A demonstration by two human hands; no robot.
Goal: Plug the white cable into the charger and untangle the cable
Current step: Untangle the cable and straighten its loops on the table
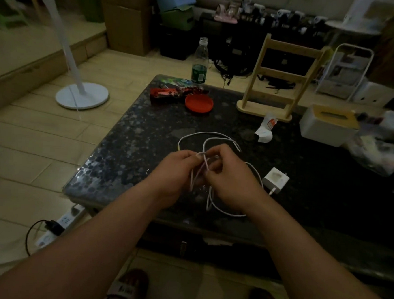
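Observation:
The white cable (212, 136) lies in tangled loops on the dark stone table (126, 144), with one plug end next to the white charger (276, 180) at the right. Whether that plug is seated in the charger, I cannot tell. My left hand (178, 171) and my right hand (231, 179) meet above the table's middle, and both pinch strands of the cable at a crossing point. Loops rise beyond my fingers and hang below my right wrist.
A red lid (198, 104), a red wrapper (169, 93) and a clear bottle (200, 61) stand at the table's far left. A wooden rack (278, 78), a white tissue box (328, 126) and plastic bags (382, 148) are far right. A power strip (57, 226) lies on the floor.

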